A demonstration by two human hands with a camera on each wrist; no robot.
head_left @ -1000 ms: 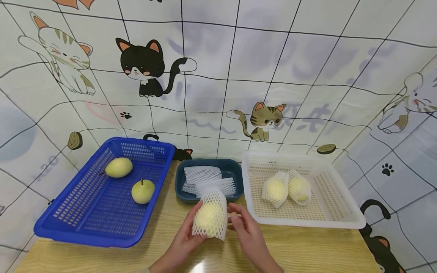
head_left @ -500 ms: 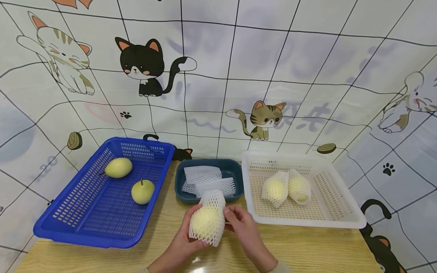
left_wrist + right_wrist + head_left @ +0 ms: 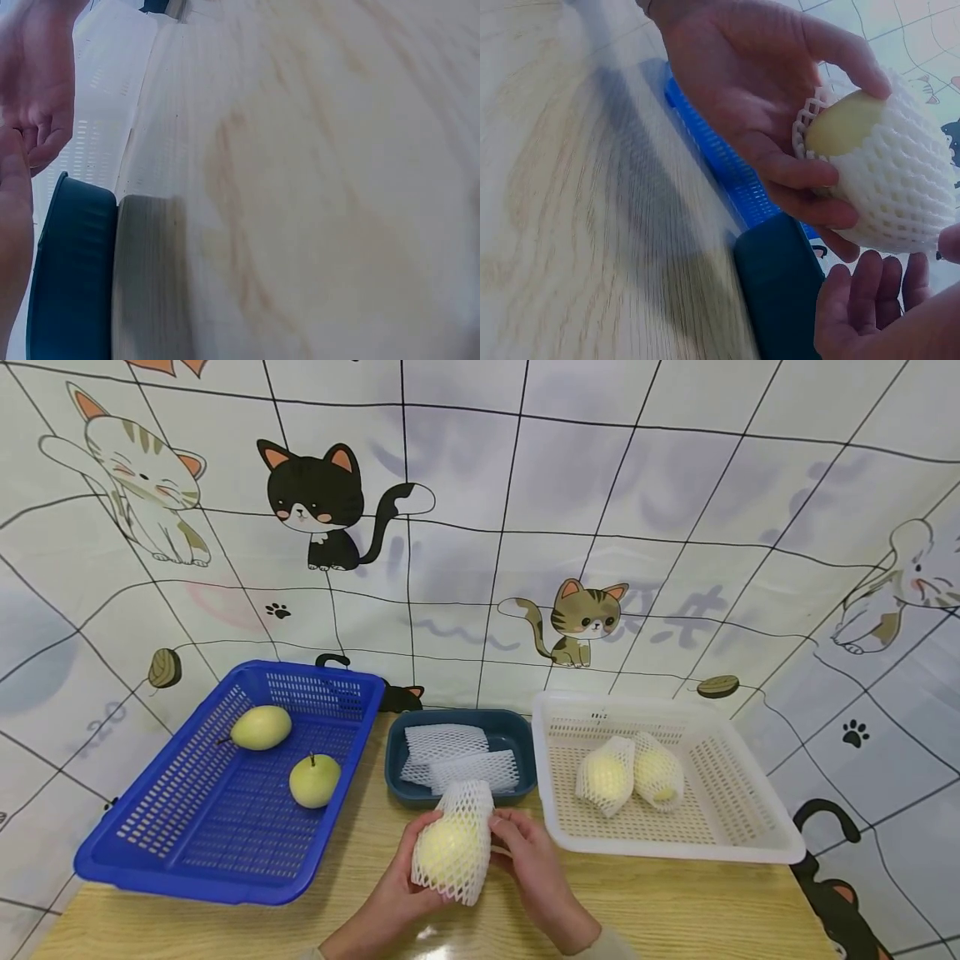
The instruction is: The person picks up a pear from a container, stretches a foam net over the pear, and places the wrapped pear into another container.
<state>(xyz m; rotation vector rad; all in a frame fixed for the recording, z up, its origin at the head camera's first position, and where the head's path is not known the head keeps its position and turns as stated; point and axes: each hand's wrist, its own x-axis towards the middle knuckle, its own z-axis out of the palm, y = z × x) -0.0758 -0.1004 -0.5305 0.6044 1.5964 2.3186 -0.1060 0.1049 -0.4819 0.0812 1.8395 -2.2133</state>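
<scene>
In the head view, a pale yellow pear [image 3: 446, 848] sits inside a white foam net [image 3: 472, 797] at the middle front. My left hand [image 3: 405, 877] grips it from the left; in the right wrist view the left thumb and fingers [image 3: 799, 172] curl round the netted pear, its bare end showing at the net's opening. From the other side, my right hand [image 3: 536, 868] pinches the net's edge with thumb and fingertips. The left wrist view catches only parts of both hands; the pear is out of that picture.
A blue basket [image 3: 217, 835] with two bare pears [image 3: 315, 781] stands left. Behind the hands, a dark teal tray [image 3: 397, 785] holds folded foam nets [image 3: 446, 743]. The white basket [image 3: 720, 810] at right contains two netted pears [image 3: 607, 777]. A cat-print sheet [image 3: 450, 568] hangs behind.
The netted pear has shifted slightly left and toward me in my left hand. My right fingers, loose beside the net at first, have closed on its right edge.
</scene>
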